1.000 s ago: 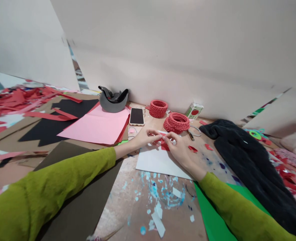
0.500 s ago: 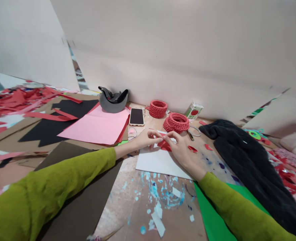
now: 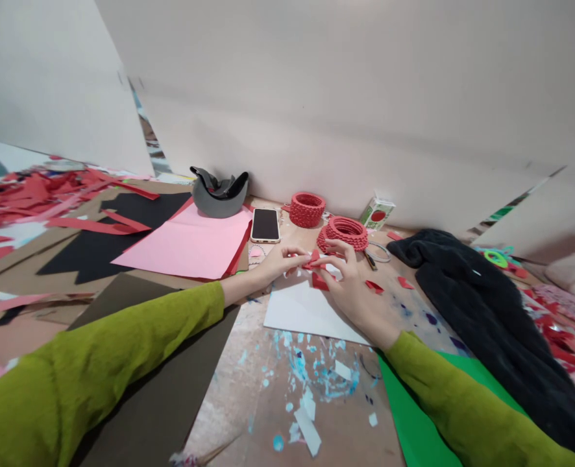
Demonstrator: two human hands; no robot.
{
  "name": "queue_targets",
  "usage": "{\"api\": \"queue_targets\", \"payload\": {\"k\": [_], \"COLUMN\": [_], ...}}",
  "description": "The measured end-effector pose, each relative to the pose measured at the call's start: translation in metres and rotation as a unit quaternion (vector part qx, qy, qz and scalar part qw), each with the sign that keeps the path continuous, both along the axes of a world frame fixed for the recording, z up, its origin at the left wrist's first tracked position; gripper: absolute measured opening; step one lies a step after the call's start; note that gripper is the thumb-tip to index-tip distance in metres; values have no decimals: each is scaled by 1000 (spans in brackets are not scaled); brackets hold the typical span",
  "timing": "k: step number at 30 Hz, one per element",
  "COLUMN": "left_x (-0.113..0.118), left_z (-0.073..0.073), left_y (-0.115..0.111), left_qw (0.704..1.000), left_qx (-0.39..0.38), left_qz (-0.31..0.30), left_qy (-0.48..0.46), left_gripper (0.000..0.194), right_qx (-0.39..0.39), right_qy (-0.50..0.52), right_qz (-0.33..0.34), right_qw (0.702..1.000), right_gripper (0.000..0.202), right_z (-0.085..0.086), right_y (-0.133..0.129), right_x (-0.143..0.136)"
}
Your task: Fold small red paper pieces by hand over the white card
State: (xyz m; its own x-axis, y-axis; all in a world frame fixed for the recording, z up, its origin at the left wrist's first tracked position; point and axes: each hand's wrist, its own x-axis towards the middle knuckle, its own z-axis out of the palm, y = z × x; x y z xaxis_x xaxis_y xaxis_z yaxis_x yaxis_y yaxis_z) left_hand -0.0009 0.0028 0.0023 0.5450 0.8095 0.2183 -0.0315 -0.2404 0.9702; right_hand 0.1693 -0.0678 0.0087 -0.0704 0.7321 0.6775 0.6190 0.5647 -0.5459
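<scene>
Above a white sheet (image 3: 307, 308), my left hand (image 3: 281, 263) pinches a small red paper piece (image 3: 313, 259) from its left side. My right hand (image 3: 343, 275) has its fingertips on the same piece from the right. Another red piece (image 3: 320, 281) lies on the white sheet, partly behind my right hand. Two coiled rings of folded red paper, one upright (image 3: 307, 210) and one flatter (image 3: 343, 235), stand just beyond my hands. Small folded red scraps (image 3: 374, 287) are to the right of the sheet.
A phone (image 3: 265, 226), a grey cap (image 3: 220, 194) and pink paper (image 3: 190, 243) are at the back left. A small carton (image 3: 377, 214) stands by the wall. Dark fabric (image 3: 472, 305) and green paper (image 3: 414, 402) lie right. White scraps (image 3: 308, 431) are in front.
My right hand's fingers have lifted and spread a little. The red piece between the fingertips now sits slightly higher, and another red piece shows on the sheet below.
</scene>
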Motion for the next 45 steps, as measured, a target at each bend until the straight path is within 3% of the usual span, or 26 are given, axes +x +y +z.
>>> {"api": "queue_targets", "payload": {"k": [7,14,23,45], "left_x": [0,1,1,1], "left_z": [-3,-1,-3,0], "left_y": [1,-1,1,-2], "left_qw": [1000,1000,999,993], "left_qx": [-1,6,13,57], "left_qz": [8,8,-8,-77], "left_qy": [0,4,28,69], "left_gripper": [31,28,30,36], "right_qx": [-30,-149,-196,-182], "right_qy": [90,214,276,243], "right_qz": [38,66,88,81], "right_qw": [995,963,937,949], "right_gripper": [5,18,24,26], "right_z": [-3,-8,-10,-12], "right_y": [9,15,17,18], "right_x": [5,8,10,10]}}
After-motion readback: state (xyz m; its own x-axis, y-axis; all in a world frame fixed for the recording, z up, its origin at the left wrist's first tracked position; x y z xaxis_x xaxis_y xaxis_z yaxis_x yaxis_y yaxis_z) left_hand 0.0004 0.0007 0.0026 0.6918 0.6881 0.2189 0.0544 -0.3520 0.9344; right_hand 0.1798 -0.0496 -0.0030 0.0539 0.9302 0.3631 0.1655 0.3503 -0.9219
